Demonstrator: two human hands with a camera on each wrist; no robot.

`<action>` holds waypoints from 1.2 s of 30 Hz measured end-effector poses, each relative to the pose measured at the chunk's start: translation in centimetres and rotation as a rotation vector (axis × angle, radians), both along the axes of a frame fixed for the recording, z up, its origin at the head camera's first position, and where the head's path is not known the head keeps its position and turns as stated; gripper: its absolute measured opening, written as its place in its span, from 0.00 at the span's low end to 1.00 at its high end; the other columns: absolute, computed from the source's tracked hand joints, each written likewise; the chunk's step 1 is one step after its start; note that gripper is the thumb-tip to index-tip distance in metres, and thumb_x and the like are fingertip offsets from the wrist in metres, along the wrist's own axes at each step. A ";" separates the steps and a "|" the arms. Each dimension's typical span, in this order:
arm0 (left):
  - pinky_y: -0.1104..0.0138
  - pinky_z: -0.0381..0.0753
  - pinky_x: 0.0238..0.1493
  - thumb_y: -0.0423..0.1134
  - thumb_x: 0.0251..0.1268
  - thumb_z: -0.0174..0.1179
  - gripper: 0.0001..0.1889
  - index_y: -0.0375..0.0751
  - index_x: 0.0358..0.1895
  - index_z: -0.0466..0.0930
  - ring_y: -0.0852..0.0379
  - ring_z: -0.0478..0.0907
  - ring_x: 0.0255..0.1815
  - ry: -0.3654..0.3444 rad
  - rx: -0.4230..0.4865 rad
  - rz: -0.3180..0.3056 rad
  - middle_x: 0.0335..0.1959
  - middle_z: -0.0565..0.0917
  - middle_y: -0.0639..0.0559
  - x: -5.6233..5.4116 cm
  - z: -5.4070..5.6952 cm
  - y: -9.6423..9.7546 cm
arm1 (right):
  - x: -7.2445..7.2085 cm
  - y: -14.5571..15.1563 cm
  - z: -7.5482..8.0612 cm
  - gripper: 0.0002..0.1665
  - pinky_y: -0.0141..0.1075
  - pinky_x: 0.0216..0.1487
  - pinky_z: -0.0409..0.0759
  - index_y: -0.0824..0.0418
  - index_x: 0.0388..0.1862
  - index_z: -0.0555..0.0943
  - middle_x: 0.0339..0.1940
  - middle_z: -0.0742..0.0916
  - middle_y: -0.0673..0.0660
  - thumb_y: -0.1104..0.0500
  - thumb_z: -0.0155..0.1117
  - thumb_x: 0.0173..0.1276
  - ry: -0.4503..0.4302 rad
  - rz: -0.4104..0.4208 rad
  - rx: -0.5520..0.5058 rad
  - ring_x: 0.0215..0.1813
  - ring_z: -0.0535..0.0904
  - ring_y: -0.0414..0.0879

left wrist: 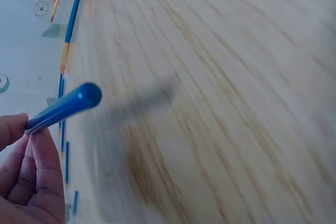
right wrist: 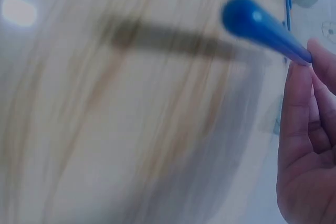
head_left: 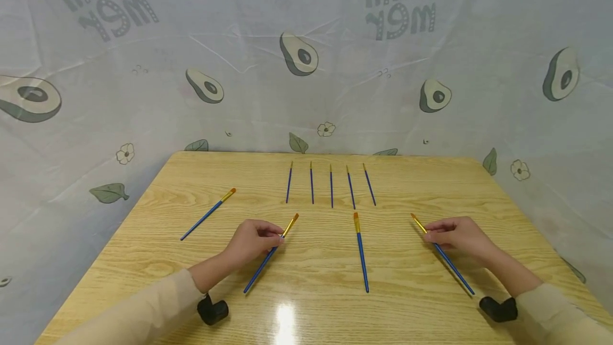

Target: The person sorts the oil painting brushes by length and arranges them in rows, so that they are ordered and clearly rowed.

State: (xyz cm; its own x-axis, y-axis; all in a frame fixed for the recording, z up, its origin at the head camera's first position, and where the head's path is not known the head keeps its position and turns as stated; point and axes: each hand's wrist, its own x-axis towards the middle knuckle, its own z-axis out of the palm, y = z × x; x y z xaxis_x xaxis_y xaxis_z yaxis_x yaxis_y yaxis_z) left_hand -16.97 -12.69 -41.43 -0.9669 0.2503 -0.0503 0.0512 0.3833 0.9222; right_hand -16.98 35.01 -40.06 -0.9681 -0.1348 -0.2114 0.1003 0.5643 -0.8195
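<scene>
My left hand (head_left: 254,239) pinches a blue-handled paintbrush (head_left: 261,270) near its gold ferrule, bristles pointing away and to the right. In the left wrist view the round end of that paintbrush (left wrist: 73,103) stands off the wood, above its shadow. On the right, my right hand (head_left: 457,236) pinches a second blue paintbrush (head_left: 452,266) between thumb and fingers, its bristles pointing away and to the left. Its rounded handle end (right wrist: 257,22) shows large in the right wrist view. Between the hands lies another paintbrush (head_left: 362,260) with orange bristles.
One more blue paintbrush (head_left: 206,218) lies slanted at the left of the wooden table (head_left: 316,313). Several thinner brushes (head_left: 331,188) lie in a spaced row near the back edge. Behind the table hangs a printed cloth (head_left: 249,25) with avocados and leaves.
</scene>
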 end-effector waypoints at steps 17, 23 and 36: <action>0.62 0.85 0.28 0.30 0.60 0.67 0.11 0.29 0.45 0.85 0.56 0.81 0.24 -0.006 0.111 -0.032 0.28 0.84 0.49 -0.1 -0.3 2.8 | -1.0 -4.4 -0.3 0.30 0.38 0.41 0.84 0.74 0.57 0.78 0.45 0.86 0.59 0.53 0.70 0.65 0.011 -0.031 -0.042 0.43 0.83 0.44; 0.62 0.85 0.27 0.30 0.60 0.67 0.13 0.27 0.47 0.84 0.56 0.82 0.23 -0.019 0.129 -0.057 0.28 0.84 0.49 -0.1 -0.7 3.9 | -1.3 -5.6 -0.7 0.30 0.38 0.40 0.84 0.72 0.57 0.79 0.45 0.87 0.60 0.52 0.72 0.63 0.032 -0.047 -0.043 0.42 0.83 0.44; 0.61 0.85 0.29 0.28 0.59 0.67 0.14 0.24 0.47 0.82 0.52 0.83 0.23 -0.037 0.205 -0.055 0.30 0.85 0.45 -0.4 -1.3 5.8 | -1.7 -7.6 -1.1 0.26 0.36 0.36 0.84 0.72 0.54 0.81 0.39 0.87 0.57 0.56 0.72 0.63 0.062 -0.093 -0.061 0.38 0.83 0.43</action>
State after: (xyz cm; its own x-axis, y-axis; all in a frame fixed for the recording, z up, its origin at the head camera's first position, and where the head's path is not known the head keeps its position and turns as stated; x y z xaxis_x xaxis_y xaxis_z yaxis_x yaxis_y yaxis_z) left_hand -17.34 -6.92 -42.68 -0.9501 0.3108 -0.0281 0.0315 0.1852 0.9822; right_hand -18.64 27.36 -41.17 -0.9879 -0.0552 -0.1450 0.0978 0.5036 -0.8584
